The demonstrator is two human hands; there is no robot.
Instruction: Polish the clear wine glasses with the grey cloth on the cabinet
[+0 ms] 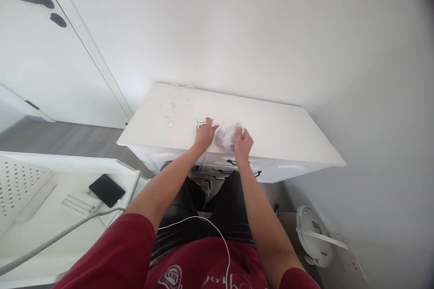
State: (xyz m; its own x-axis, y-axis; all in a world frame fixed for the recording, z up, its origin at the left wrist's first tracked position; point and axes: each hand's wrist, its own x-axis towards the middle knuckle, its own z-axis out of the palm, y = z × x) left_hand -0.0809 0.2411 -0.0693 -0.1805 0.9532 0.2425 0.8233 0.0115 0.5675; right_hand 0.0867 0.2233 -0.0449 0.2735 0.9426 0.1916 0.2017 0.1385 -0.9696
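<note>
My left hand (204, 134) is closed near the front edge of a white cabinet top (271, 122). Its fingers grip a small clear piece (200, 123) that looks like the foot of a stemmed glass; the rest of it is hard to make out. Just to the right, my right hand (243, 144) is wrapped round a bunched white cloth (228, 136). Whether part of the glass lies inside the cloth is hidden. Several clear glasses (167, 109) stand on the cabinet top, farther left and back from my hands.
Drawers with dark handles (233, 162) are below the cabinet top. A white desk (68, 162) at lower left bears a black tablet-like device (107, 189). A white cable (193, 217) crosses my lap. A white appliance (313, 235) stands at lower right, beside the wall.
</note>
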